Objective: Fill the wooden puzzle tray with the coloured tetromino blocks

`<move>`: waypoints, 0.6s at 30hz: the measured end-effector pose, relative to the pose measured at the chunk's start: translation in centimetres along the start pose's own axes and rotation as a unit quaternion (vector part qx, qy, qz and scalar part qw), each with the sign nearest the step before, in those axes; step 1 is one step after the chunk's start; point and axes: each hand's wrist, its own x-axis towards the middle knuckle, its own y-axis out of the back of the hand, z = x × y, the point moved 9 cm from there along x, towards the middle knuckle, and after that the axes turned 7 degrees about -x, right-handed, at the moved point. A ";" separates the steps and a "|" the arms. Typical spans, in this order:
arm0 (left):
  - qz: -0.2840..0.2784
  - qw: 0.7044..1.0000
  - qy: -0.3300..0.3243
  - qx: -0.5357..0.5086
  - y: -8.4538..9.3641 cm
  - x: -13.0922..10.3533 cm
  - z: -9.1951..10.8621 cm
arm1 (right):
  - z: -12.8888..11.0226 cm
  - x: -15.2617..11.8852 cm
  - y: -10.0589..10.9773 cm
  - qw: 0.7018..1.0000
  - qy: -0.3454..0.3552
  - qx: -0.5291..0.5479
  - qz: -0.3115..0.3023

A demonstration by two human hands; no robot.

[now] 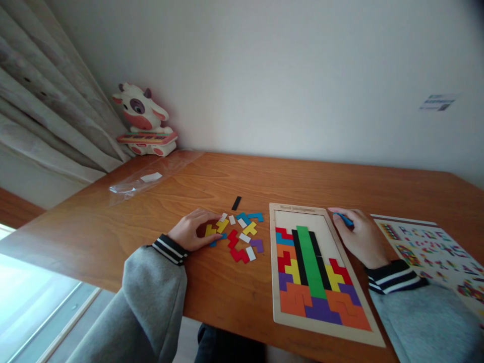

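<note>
My right hand point(358, 234) is closed on a blue puzzle piece point(344, 220), just past the right rim of the wooden puzzle board point(278, 282). Coloured pieces fill the lower part of the board, with a long green strip point(310, 262) up the middle between black strips. On the table left of the board, my left hand point(195, 231) has thumb and forefinger spread around a yellow piece point(210, 230). Its thumb reaches a blue piece point(223, 236), and its forefinger is beside a white piece point(223, 217). Red point(238, 254), purple point(257, 245) and other loose pieces lie alongside.
A black strip point(236, 203) rests behind the loose pieces. Right of the board is a printed pattern sheet point(427, 247), partly under my right sleeve. A clear plastic bag point(130, 188) and a cow-shaped toy keyboard point(147, 123) occupy the table's back left, near the curtain point(45, 101).
</note>
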 end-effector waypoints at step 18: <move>0.082 0.953 0.170 -0.237 1.7 -1.9 -4.1 | -0.3 0.3 0.9 0.999 -0.015 0.030 0.025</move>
